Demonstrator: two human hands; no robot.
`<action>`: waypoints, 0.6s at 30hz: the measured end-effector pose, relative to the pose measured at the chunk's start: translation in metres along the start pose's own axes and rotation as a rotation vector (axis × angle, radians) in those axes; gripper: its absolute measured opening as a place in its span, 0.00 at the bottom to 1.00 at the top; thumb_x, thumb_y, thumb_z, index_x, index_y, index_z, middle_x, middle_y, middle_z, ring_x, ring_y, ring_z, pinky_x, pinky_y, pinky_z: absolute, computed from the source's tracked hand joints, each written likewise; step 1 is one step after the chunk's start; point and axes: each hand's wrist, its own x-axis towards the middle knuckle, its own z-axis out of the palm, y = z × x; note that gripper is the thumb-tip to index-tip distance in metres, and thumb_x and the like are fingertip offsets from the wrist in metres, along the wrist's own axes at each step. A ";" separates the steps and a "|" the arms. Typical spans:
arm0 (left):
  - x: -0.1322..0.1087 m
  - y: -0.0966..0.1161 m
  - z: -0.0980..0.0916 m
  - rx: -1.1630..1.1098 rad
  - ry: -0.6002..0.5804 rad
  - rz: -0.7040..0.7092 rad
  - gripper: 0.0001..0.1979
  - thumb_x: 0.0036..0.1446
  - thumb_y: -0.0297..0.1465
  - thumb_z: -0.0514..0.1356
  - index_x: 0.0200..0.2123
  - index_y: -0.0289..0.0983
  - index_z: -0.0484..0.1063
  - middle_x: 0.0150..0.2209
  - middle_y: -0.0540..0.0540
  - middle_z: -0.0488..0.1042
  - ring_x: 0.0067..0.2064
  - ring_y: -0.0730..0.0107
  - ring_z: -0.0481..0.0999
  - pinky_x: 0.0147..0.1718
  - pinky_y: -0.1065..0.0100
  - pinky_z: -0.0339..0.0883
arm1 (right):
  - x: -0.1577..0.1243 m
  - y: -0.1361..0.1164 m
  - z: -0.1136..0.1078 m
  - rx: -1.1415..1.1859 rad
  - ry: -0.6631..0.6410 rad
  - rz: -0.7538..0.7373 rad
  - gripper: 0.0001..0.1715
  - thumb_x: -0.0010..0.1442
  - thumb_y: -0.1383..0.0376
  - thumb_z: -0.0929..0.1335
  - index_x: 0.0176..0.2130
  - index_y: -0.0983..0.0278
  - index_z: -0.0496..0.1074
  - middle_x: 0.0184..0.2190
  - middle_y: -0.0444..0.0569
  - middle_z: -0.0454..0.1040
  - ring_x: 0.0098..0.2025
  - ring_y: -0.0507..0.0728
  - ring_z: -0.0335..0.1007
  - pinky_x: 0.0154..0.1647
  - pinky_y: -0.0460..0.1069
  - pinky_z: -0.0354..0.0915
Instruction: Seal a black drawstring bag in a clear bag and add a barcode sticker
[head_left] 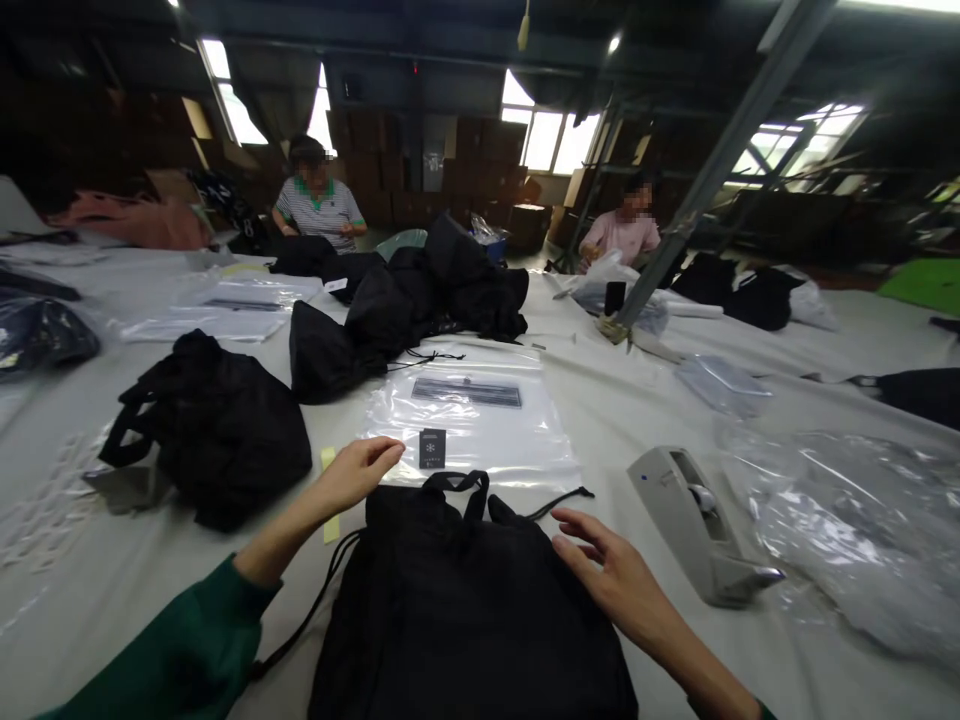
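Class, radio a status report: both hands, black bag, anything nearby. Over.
Left hand open, by small black tag. Right hand open at edge of black bag. Tape dispenser just right.

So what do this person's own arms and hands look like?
Both hands are bare: no gloves, rings or watch visible. The left hand comes out of a dark green long sleeve ending partway along the forearm. Past the right hand the forearm is uncovered, with only a sliver of green cuff at the picture's bottom edge.
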 end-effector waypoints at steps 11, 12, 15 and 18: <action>0.084 -0.042 0.051 -0.067 -0.474 -0.137 0.21 0.43 0.49 0.65 0.24 0.34 0.77 0.24 0.45 0.76 0.28 0.62 0.73 0.28 0.68 0.63 | 0.120 -0.022 0.077 -0.332 -0.294 -0.451 0.21 0.53 0.69 0.67 0.48 0.65 0.75 0.44 0.56 0.78 0.47 0.64 0.73 0.51 0.57 0.66; 0.083 -0.044 0.051 -0.120 -0.509 -0.146 0.22 0.43 0.50 0.65 0.25 0.34 0.78 0.25 0.45 0.76 0.28 0.63 0.73 0.28 0.68 0.64 | 0.117 -0.022 0.081 -0.313 -0.358 -0.459 0.17 0.53 0.72 0.66 0.42 0.63 0.77 0.38 0.51 0.79 0.41 0.60 0.75 0.47 0.53 0.67; 0.076 -0.045 0.048 -0.274 -0.590 -0.149 0.25 0.45 0.51 0.64 0.33 0.34 0.79 0.30 0.44 0.78 0.30 0.64 0.75 0.30 0.68 0.66 | 0.100 -0.023 0.080 -0.268 -0.475 -0.487 0.18 0.51 0.75 0.64 0.38 0.60 0.77 0.34 0.45 0.78 0.36 0.55 0.73 0.40 0.46 0.65; 0.069 -0.038 0.045 -0.334 -0.646 -0.117 0.24 0.49 0.50 0.63 0.38 0.35 0.78 0.32 0.44 0.79 0.30 0.66 0.75 0.30 0.69 0.68 | 0.085 -0.027 0.074 -0.316 -0.524 -0.478 0.12 0.54 0.70 0.67 0.39 0.62 0.77 0.37 0.49 0.75 0.37 0.57 0.71 0.39 0.48 0.64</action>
